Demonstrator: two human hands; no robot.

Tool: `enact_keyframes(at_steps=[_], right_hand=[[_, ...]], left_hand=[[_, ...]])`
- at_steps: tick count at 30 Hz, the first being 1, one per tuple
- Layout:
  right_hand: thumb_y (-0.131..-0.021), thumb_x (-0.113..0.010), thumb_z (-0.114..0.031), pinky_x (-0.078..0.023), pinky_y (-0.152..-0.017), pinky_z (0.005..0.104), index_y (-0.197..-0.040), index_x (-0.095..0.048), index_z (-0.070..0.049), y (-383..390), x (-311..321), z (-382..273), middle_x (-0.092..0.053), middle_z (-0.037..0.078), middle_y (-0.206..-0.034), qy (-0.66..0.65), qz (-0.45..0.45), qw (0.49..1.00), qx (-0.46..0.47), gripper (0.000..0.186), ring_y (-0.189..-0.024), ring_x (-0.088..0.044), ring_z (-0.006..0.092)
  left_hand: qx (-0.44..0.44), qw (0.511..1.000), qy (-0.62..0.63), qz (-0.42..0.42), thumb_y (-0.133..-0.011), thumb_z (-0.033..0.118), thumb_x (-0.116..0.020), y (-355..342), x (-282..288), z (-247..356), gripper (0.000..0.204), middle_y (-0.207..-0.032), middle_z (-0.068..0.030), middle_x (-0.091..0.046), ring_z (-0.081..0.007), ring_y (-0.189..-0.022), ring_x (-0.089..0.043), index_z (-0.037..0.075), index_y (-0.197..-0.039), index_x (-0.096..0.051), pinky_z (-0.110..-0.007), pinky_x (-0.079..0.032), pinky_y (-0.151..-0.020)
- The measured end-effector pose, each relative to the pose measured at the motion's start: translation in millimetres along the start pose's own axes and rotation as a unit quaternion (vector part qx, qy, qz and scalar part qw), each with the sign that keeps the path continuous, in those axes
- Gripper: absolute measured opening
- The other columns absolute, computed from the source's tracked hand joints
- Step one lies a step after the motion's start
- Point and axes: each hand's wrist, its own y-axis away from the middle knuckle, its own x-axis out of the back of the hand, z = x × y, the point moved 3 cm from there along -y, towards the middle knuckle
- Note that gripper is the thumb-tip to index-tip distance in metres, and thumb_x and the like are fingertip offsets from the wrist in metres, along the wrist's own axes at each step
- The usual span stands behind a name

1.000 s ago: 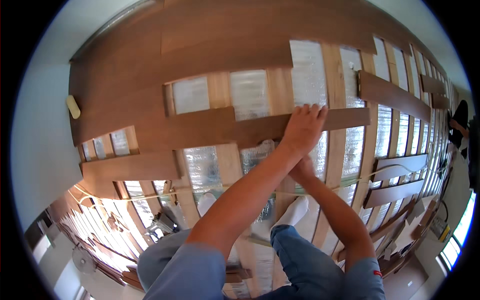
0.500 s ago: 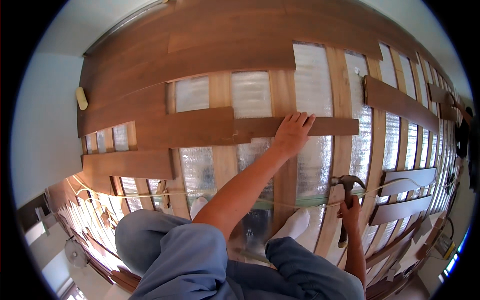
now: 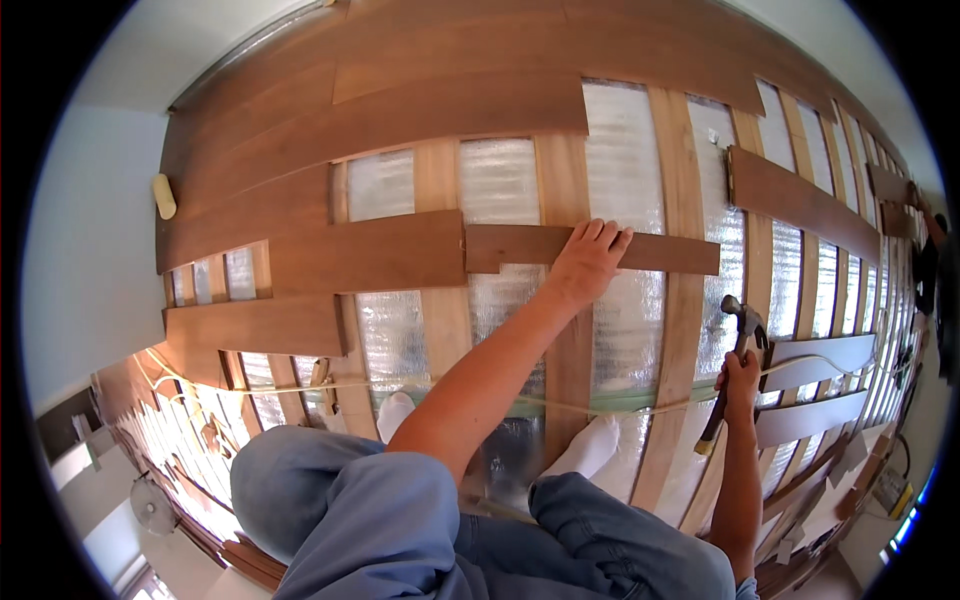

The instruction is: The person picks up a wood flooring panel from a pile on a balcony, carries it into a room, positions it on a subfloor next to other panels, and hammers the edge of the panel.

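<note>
Left grip: the left hand [image 3: 585, 262] is laid flat, fingers spread apart, on a narrow floorboard strip [image 3: 600, 248]; nothing is clasped.
Strip: it is pressed under the left palm and is butted end to end against a wider brown board [image 3: 365, 252] lying further out to the left of that grip.
Right grip: the right hand [image 3: 740, 380] is clamped around the handle of a hammer [image 3: 735, 365].
Hammer: it is held upright, its metal head above the right grip and the handle end below it, well apart from the left grip.
Joists: pale wooden joists [image 3: 680, 180] and silver foil insulation [image 3: 625, 150] are seen beneath and around both grips.
Cord: a thin pale cord [image 3: 470, 392] is stretched across the joists below the left grip.
Knees: legs in blue jeans [image 3: 350, 510] are seen beneath both grips, with white socks [image 3: 590, 447] on the foil.
</note>
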Motion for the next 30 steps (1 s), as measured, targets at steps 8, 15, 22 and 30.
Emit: enact_keyframes(at_steps=[8, 15, 22, 30], right_hand=[[-0.092, -0.063, -0.012, -0.045, -0.045, 0.0263, -0.101, -0.056, -0.002, -40, 13, -15, -0.055, 0.003, -0.067, 0.058, -0.014, 0.996, 0.059, 0.015, -0.050, -0.054, 0.0122], [-0.093, -0.063, -0.015, -0.044, -0.040, 0.0296, -0.092, -0.052, -0.007, -104, 30, -38, -0.052, 0.002, -0.066, 0.089, -0.017, 0.995, 0.030, 0.014, -0.047, -0.051, 0.0119], [-0.088, -0.067, -0.015, -0.046, -0.041, 0.0310, -0.096, -0.058, -0.003, -139, 12, -64, -0.056, 0.005, -0.066, 0.046, -0.022, 0.998, 0.023, 0.017, -0.046, -0.053, 0.0152], [-0.085, -0.064, -0.014, -0.048, -0.040, 0.0338, -0.097, -0.062, 0.004, -142, 26, -79, -0.058, 0.007, -0.066, 0.020, 0.086, 0.996, -0.023, 0.021, -0.045, -0.055, 0.0171]], left_hand=[[0.055, 0.998, -0.003, -0.012, -0.087, 0.026, -0.073, -5, -1, -5, 0.067, -0.136, -0.0149, -0.053, -0.0319, -0.129, -0.047, 0.006, -0.147, -0.051, -0.045, -0.036, -0.114], [0.041, 0.996, -0.065, -0.052, -0.084, 0.031, -0.077, -9, -5, -7, 0.080, -0.143, -0.0119, -0.050, -0.0337, -0.131, -0.047, 0.007, -0.152, -0.042, -0.049, -0.038, -0.112], [0.043, 0.999, -0.031, -0.012, -0.081, 0.026, -0.080, -12, 4, -2, 0.074, -0.135, -0.0123, -0.052, -0.0338, -0.124, -0.049, 0.002, -0.144, -0.050, -0.048, -0.040, -0.107], [0.051, 0.998, -0.022, -0.019, -0.082, 0.025, -0.079, -9, 6, -5, 0.073, -0.133, -0.0121, -0.051, -0.0333, -0.120, -0.050, 0.002, -0.144, -0.049, -0.047, -0.040, -0.107]])
